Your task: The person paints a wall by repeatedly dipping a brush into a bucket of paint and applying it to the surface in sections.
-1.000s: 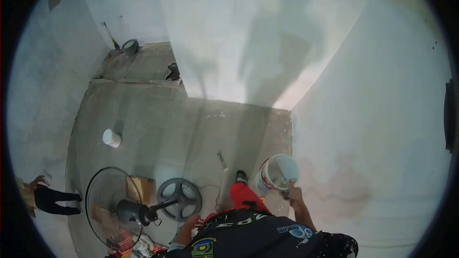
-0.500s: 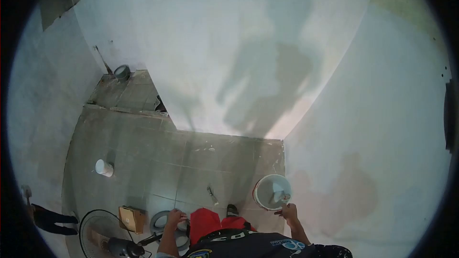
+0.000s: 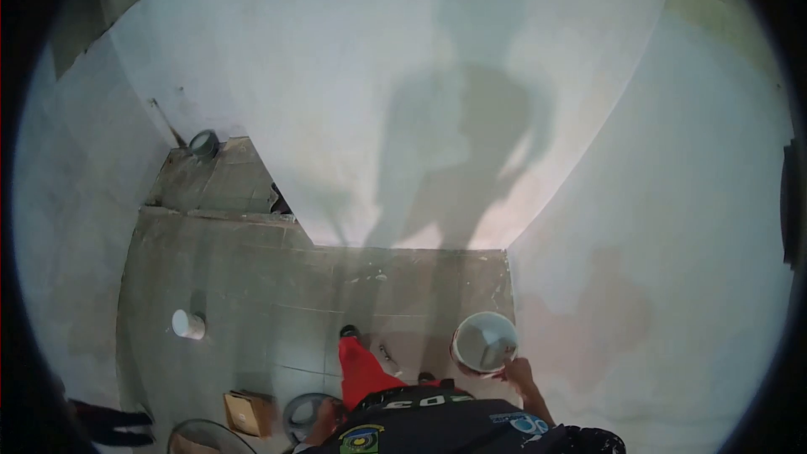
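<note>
At the lower right, my right hand [image 3: 519, 369] is closed at the near rim of a white bucket [image 3: 456, 350]. It appears to grip a putty knife [image 3: 509, 351], whose greyish blade is over the bucket's inside; the handle is mostly hidden by my fingers. My left hand [image 3: 326, 417] hangs low beside my red trousers, above a grey round tub [image 3: 291, 414]. Its fingers are dark and blurred. A small hand tool [image 3: 386, 356] lies on the floor between my feet and the bucket.
A white cylindrical container [image 3: 188, 324] lies on the tiled floor to the left. A cardboard box [image 3: 249, 413] and a round fan guard [image 3: 210, 425] are at the lower left. Another person's dark-trousered legs [image 3: 109, 423] show there. A grey bucket [image 3: 203, 145] stands farther back.
My left foot has stepped forward and shows on the floor. My left hand has dropped lower in view. The right hand stays at the bucket, and the view has shifted slightly.
</note>
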`<state>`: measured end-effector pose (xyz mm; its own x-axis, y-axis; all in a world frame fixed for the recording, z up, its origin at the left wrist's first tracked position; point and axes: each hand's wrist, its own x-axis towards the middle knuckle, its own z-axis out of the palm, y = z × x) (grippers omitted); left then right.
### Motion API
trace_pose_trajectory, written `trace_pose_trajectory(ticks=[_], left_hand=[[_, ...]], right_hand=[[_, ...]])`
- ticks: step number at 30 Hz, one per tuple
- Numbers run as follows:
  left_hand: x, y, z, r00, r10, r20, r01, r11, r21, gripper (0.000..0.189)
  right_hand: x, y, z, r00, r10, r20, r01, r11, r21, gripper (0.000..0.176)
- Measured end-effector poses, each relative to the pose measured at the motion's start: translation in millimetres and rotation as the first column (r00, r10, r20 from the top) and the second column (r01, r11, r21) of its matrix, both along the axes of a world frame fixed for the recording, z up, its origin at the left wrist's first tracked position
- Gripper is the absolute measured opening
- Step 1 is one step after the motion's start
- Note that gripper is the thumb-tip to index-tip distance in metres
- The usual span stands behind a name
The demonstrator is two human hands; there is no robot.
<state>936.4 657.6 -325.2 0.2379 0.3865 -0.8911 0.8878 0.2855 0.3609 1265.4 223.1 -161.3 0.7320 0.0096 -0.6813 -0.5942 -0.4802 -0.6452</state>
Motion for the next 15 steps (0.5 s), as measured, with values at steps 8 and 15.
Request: trace_pose_trajectory(ticks=[8,15], left_hand=[[177.7,156.3,-5.1,0.999,0.005,0.043,-0.002,0.996,-0.084,0.033],[315.9,188.3,152.9,0.797,-0.198,0.57,0.397,0.883,-0.249,0.044]], right_hand=[[-2.4,145.1,23.9,0.985,-0.13,0.111,0.123,0.99,0.064,0.036],[44.5,257.1,27.5,0.993,0.11,0.048,-0.114,0.988,0.104,0.036]])
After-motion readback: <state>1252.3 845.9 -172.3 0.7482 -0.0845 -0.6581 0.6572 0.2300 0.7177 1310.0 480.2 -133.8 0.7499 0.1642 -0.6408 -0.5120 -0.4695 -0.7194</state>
